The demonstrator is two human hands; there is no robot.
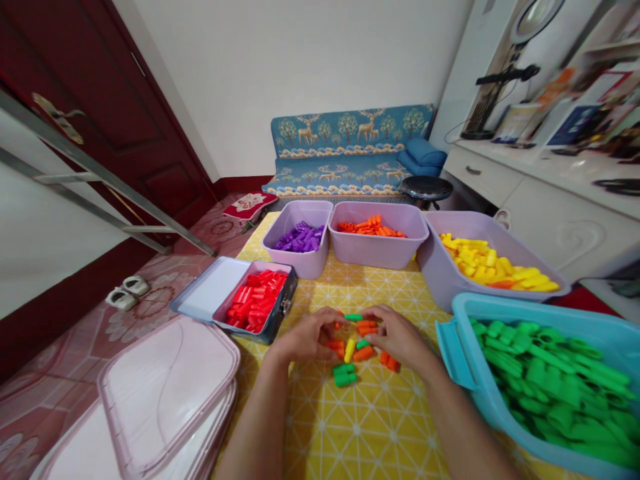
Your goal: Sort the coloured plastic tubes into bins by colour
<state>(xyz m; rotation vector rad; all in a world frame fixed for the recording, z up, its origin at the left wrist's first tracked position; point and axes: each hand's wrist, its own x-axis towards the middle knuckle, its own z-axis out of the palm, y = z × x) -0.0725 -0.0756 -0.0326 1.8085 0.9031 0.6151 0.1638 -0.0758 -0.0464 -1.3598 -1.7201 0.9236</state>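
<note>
A small heap of plastic pieces [361, 341], orange, green and yellow, lies on the yellow patterned tablecloth [370, 420]. My left hand [306, 337] curls around the heap's left side, fingers bent and touching the pieces. On the right side my right hand [400, 337] cups the heap the same way. Two green pieces [345, 375] lie just in front of the hands. Whether either hand actually grips a piece is hidden by the fingers.
Lilac bins hold purple pieces [299, 237], orange pieces [371, 227] and yellow pieces [493, 265]. A blue bin [450, 343] at right holds green pieces; a metal tin [253, 301] at left holds red ones. Pink lids [165, 387] are stacked at front left.
</note>
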